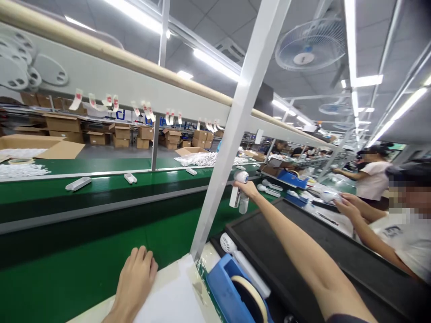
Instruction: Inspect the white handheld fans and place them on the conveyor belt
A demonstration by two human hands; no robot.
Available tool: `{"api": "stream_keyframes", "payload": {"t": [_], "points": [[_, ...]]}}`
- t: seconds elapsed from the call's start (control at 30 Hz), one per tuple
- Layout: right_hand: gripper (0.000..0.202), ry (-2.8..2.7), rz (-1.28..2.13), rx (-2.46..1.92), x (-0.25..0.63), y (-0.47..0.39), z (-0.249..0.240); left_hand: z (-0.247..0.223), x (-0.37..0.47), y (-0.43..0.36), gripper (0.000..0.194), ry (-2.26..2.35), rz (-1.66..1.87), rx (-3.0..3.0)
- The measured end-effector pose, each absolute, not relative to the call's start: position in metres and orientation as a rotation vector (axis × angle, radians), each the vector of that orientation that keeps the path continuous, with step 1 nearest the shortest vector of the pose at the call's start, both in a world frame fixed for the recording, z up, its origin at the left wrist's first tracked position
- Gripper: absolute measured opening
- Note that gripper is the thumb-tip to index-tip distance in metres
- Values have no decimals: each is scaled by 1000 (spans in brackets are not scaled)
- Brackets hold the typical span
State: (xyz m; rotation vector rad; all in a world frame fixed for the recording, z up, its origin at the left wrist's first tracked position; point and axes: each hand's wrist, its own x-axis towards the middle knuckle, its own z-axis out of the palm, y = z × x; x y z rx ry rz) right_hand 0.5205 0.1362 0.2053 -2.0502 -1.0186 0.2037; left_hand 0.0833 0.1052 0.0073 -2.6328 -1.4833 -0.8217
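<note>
My left hand [136, 278] rests at the edge of the white work surface, beside the green conveyor belt [101, 260]. Its fingers are curled together, and nothing shows in them; the palm is hidden. Stretched out past the slanted metal post, my right hand [247, 188] grips a white handheld fan [240, 177] by the part just under its round head. Two pale lengths hang below that hand, one of them see-through. Closer to me, another white fan [249, 271] with a slotted round head lies along a blue tape dispenser [218, 280] holding a roll of tape [251, 296].
The metal post [232, 107] rises between my arms. White casing parts [79, 184] lie on the far green strip. A black belt [303, 237] runs on the right, where a co-worker [400, 233] handles a white piece. Cardboard boxes [121, 134] stand behind.
</note>
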Motion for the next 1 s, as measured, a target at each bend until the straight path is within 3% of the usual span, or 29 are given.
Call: {"api": "stream_keyframes", "payload": {"t": [0.17, 0.3, 0.47, 0.57, 0.67, 0.83, 1.0], "points": [[20, -1046, 212, -1848, 501, 65, 257, 18, 81, 99, 35, -1495, -888, -2688], [28, -1143, 305, -1648, 451, 3, 291, 30, 79, 96, 35, -1506, -1084, -2763], [30, -1331, 565, -1436, 360, -41, 314, 93, 85, 63, 38, -1521, -1472, -3027], [30, -1431, 782, -1366, 303, -42, 313, 150, 84, 16, 61, -1283, -1627, -3253], [27, -1485, 1033, -1335, 252, -26, 303, 192, 73, -22, 83, -1372, -1734, -3319], [21, -1461, 1239, -1336, 187, 28, 280, 207, 44, -24, 72, -1818, -2139, -3022], [35, -1434, 1336, -1268, 141, 87, 245, 201, 12, 15, 59, -1938, -2495, -2754]]}}
